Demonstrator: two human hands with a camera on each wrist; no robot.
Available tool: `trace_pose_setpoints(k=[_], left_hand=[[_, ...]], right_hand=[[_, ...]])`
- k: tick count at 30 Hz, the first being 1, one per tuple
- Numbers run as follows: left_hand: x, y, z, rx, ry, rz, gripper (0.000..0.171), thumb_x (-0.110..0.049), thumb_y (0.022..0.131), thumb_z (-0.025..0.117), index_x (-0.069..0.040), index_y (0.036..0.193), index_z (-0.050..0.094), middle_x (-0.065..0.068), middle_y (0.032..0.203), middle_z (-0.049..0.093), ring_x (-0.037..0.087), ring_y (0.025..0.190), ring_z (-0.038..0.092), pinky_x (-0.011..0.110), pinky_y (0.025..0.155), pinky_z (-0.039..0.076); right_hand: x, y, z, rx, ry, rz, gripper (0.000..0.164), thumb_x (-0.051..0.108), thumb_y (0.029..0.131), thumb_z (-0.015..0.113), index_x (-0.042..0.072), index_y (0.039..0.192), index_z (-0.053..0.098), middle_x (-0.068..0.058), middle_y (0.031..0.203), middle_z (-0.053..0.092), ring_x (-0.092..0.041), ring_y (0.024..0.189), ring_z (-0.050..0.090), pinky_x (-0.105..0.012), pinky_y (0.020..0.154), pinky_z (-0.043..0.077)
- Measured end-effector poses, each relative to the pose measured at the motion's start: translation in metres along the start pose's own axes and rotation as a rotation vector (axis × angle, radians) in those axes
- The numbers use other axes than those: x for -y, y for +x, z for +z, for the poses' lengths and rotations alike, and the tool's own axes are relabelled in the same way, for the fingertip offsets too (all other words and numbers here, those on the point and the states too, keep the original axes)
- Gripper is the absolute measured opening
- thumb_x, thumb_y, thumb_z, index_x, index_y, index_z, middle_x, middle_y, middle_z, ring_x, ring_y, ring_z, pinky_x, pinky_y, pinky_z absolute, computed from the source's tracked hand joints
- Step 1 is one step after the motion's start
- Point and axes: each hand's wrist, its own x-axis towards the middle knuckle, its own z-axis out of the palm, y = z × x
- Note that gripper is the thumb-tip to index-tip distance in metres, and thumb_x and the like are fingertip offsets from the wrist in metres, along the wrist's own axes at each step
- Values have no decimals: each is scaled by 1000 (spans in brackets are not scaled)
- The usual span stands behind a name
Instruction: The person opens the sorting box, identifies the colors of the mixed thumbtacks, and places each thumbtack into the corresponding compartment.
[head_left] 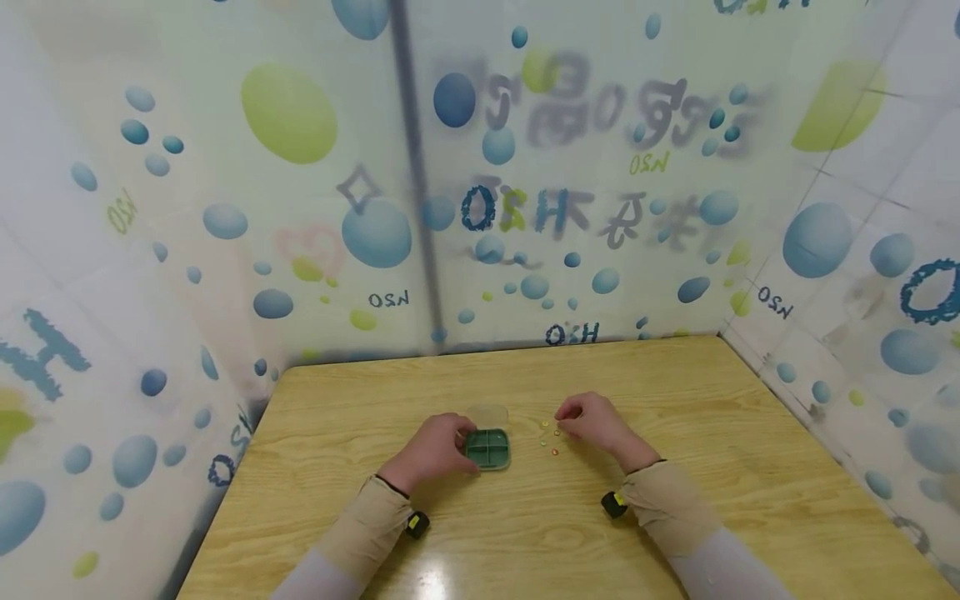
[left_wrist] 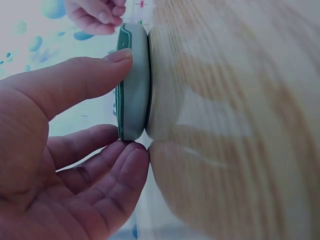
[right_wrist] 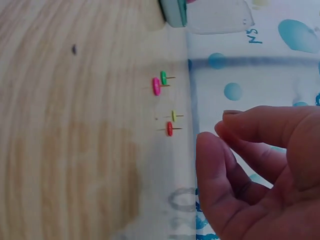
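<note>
Left hand (head_left: pixel 431 452) grips green four-compartment case (head_left: pixel 498 456); right hand (head_left: pixel 600 423), loosely curled, seemingly empty, hangs by point-up thumbtacks (right_wrist: pixel 156 86) right of case, likely light, stiff, prickly: pinch head rims.

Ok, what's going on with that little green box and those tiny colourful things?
A person holds a green divided box with their left hand; its clear lid is open. Their right hand is near four thumbtacks, pink, green, yellow and red, sitting points-up on the table. Nothing shows between that hand's fingers.
</note>
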Motion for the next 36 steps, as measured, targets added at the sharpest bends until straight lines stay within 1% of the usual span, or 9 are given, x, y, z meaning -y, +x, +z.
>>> trace_pose_setpoints(k=[2,6,9,12,13,19,24,29,36], left_hand=[[-1,0,-1,4,-7,1,62,-19,75,98,-1,128,72,10,113,73,23,99,70,40,83,60],[-3,-1,-4,10,-19,4,62,-17,77,97,1,129,71,11,112,72,23,97,70,40,81,59],[-5,0,-5,8,-17,11,61,-18,77,96,1,129,71,11,112,72,23,97,69,40,81,59],[-5,0,-5,7,-12,16,62,-18,77,97,0,129,71,11,113,72,23,97,70,39,81,59],[-4,1,-5,7,-13,17,62,-18,76,97,0,129,71,11,113,72,23,97,70,39,81,59],[-1,1,-4,9,-24,18,61,-18,76,97,0,128,71,10,111,72,21,94,69,39,80,59],[2,1,-1,11,-39,19,61,-18,76,97,0,128,71,8,109,71,20,93,67,39,79,58],[4,0,1,12,-29,20,62,-19,76,97,0,129,71,8,111,71,20,95,68,38,80,59],[1,-2,0,11,-35,28,62,-17,76,97,2,128,71,11,113,71,23,96,69,38,80,59]], right_hand=[[1,1,4,0,-26,-5,4,6,95,76,2,98,77,-5,87,70,-15,70,65,-28,63,55],[2,1,9,-11,-80,-33,7,8,93,79,1,94,76,-3,82,69,-13,68,60,-28,61,52],[1,2,11,-20,-133,-71,7,8,92,79,2,91,76,-2,82,68,-13,69,58,-28,62,50],[1,2,12,-26,-176,-91,1,5,91,76,5,90,77,0,82,69,-12,72,58,-29,65,50],[1,2,12,-26,-185,-94,3,4,91,76,6,90,78,0,83,70,-12,73,58,-29,66,50],[4,1,14,-28,-224,-93,11,0,88,76,10,86,77,0,82,70,-13,74,58,-30,68,51],[4,-1,18,-23,-239,-95,12,-2,87,76,10,84,77,0,81,70,-13,74,58,-30,68,51],[2,-2,21,-36,-240,-74,13,-2,87,75,10,83,76,-1,81,70,-14,73,58,-30,67,51],[3,-3,22,-58,-282,-69,13,0,88,76,10,80,75,0,81,69,-15,75,58,-32,68,51]])
